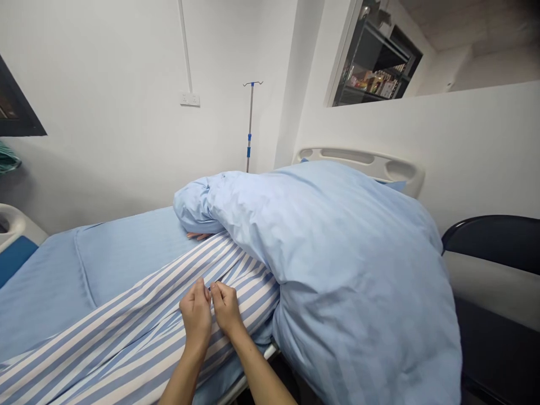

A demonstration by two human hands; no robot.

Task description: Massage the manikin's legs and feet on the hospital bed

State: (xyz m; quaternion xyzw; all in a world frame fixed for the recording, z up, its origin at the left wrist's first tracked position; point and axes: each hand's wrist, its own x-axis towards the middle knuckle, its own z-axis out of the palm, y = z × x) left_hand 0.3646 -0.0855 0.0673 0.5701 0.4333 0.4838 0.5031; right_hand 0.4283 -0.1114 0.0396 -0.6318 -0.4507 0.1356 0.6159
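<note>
Both of my hands are close together above striped trousers [139,320] worn by someone lying on the bed. My left hand [196,315] is closed, thumb and fingers pinched. Beside it, my right hand [226,306] is curled the same way, its fingertips almost meeting the left ones. Whatever lies between the fingertips is too small to make out. A light blue quilt [337,253] is bunched over the upper part of the lying figure. From under its left edge, some fingers [198,236] of the lying figure show.
The bed has a blue sheet [126,247] and a pale headboard [367,160]. An IV pole [250,124] stands behind it by the wall. At the right is a black chair [498,242]. Part of the footboard [19,225] shows at left. The quilt hangs over the bed's near side.
</note>
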